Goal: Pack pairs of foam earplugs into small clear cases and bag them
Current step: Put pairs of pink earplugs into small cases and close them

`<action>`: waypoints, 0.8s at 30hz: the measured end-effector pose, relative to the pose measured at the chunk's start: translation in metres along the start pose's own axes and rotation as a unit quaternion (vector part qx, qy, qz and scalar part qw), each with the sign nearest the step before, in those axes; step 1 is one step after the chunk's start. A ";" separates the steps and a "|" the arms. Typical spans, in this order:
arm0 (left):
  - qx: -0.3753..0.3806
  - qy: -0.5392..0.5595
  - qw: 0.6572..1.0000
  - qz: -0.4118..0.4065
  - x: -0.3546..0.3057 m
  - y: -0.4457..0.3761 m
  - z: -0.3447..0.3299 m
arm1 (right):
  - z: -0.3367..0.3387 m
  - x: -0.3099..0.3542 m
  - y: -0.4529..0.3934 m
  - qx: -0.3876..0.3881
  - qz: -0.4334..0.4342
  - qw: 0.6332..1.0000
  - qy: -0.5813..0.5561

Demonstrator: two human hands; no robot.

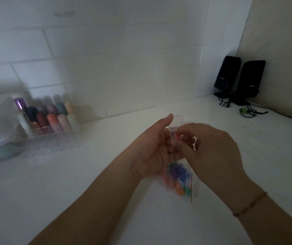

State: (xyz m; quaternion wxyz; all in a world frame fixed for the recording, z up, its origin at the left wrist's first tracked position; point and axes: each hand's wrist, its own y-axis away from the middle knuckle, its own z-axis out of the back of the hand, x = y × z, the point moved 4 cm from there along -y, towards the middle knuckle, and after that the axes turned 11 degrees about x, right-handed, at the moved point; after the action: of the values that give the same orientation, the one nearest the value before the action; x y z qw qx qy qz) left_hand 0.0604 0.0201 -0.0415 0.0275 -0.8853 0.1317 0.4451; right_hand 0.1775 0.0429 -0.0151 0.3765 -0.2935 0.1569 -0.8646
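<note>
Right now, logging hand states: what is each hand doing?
Left hand: holds the open clear case.
Right hand: fingers pinched at the case; what they pinch cannot be told.

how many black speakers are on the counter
2. One speaker stands in the far right corner by the tiled wall; the other speaker stands just right of it, nearer the camera. None seem hidden.

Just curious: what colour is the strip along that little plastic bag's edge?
Red, seen in the head view on the plastic bag.
</note>
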 end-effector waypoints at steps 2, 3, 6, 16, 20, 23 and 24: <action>0.004 0.008 1.000 0.004 0.000 0.000 -0.002 | -0.002 0.001 0.000 -0.005 -0.007 1.000 0.011; 0.001 0.010 1.000 0.006 0.001 0.000 -0.002 | -0.003 0.000 0.000 -0.004 -0.010 1.000 0.014; -0.004 0.007 1.000 0.008 0.001 0.000 -0.001 | -0.004 -0.001 -0.002 0.006 -0.003 1.000 0.009; -0.112 0.003 0.993 -0.028 -0.021 0.006 0.027 | 0.041 -0.029 0.000 0.351 -0.133 0.926 -0.023; -0.130 0.012 0.991 -0.031 -0.021 0.005 0.037 | 0.007 -0.015 0.003 0.425 -0.042 0.904 -0.001; -0.143 0.012 0.989 -0.031 -0.019 0.005 0.040 | -0.014 -0.009 0.001 0.347 -0.014 0.937 0.019; -0.145 0.011 0.989 -0.031 -0.019 0.005 0.042 | -0.019 -0.009 0.002 0.323 -0.018 0.946 0.020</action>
State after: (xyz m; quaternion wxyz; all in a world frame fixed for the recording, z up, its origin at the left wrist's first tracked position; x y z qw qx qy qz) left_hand 0.0159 0.0262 -0.0512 -0.0888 -0.8883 0.0383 0.4490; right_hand 0.1712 0.0494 -0.0346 0.4321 -0.1414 -0.1285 -0.8814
